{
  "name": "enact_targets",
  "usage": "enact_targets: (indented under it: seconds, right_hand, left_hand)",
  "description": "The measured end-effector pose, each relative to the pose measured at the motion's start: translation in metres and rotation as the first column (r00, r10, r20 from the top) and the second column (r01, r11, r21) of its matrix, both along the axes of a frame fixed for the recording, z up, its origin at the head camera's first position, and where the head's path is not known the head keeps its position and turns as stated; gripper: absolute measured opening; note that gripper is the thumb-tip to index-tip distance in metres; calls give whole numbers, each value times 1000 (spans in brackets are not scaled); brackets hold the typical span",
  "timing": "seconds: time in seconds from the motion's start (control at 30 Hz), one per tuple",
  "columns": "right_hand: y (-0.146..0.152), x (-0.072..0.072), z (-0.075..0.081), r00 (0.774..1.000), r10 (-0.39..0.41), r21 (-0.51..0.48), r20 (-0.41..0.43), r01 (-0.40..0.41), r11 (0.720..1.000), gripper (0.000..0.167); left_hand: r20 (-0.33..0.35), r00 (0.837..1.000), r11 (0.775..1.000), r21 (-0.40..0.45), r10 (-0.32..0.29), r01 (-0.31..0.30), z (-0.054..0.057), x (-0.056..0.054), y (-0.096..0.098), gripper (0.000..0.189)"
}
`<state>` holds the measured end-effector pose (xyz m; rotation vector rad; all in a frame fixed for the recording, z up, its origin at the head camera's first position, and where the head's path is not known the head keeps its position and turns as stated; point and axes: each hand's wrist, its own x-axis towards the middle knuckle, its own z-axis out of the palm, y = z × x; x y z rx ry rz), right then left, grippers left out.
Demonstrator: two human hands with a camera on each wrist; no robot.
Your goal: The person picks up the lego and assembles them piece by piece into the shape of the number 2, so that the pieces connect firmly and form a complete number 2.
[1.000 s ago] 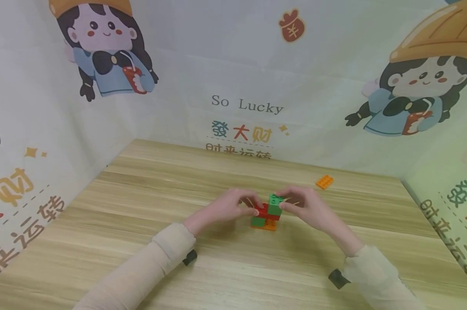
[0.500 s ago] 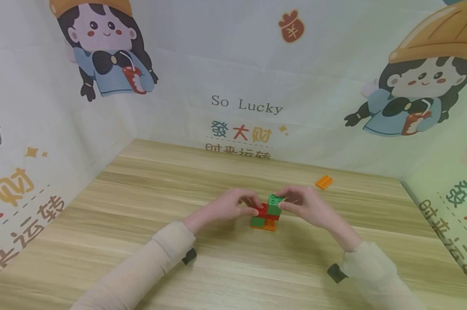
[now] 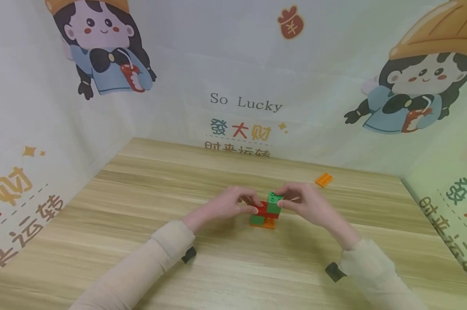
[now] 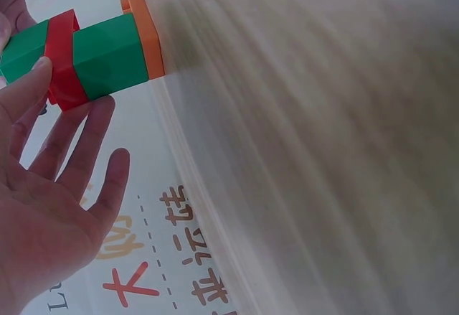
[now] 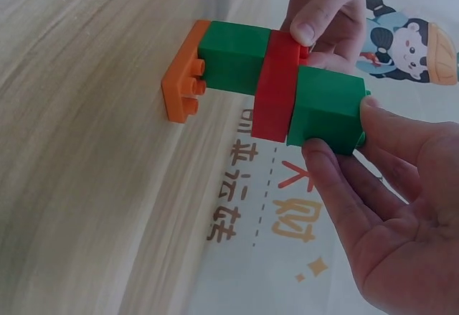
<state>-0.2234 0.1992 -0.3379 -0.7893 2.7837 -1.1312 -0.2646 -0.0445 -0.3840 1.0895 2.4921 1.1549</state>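
Left hand [image 3: 233, 202] pinches the red brick [image 5: 275, 89] at its 9 o'clock end; right hand [image 3: 308, 204] grips the upper green brick [image 5: 326, 107], which sits on red's 3 o'clock end. Brick stack [image 3: 265, 212] upright, around centre of worktop [image 3: 179, 181]. Underneath: lower green brick [image 5: 233, 58] on 9 o'clock half of orange base plate [image 5: 181, 71], other half's studs [image 5: 189, 105] bare. Loose orange plate [image 3: 324, 180] well apart, at 2 o'clock. Cannot tell if upper joint is fully locked. Judgement: upper green rides an unsupported overhang, so brace red from beneath, press straight down; uneven force could lever joints apart.
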Motion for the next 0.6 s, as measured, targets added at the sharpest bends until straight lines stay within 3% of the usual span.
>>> enact_targets:
  seconds: [0.6]
  right_hand:
    - [1,1,-3,1000,-19,-23,1,19,1000,20]
  left_hand:
    - [-13,1000,1000,-12,11,-11,1,-1,2,7]
